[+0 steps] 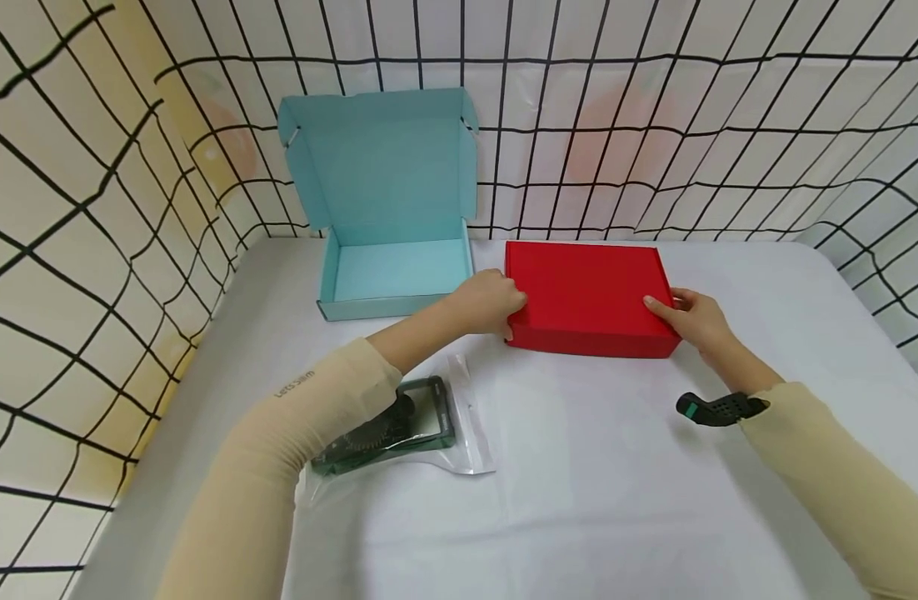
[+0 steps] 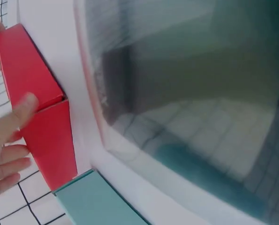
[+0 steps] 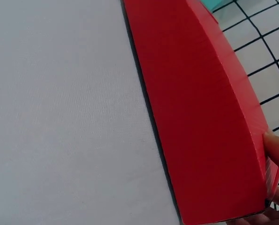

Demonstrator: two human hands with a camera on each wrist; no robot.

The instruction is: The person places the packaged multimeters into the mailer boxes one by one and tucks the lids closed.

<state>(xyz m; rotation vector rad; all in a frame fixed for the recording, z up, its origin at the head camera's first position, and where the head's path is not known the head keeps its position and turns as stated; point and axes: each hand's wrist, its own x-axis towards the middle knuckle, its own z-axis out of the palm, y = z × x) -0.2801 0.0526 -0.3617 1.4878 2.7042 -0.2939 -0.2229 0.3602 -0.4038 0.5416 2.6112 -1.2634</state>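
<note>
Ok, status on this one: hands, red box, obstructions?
Left hand at left end of red box; right hand gripping right end. Box looks shut. Open teal box close on left; nothing visibly blocking.

And there's lettering on the left sleeve (image 1: 301, 408): small dark print (image 1: 295, 384) running along the beige cloth near the cuff, reading "Lets", then a word opening with S and closing with m, its middle letters too blurred to call!
</note>
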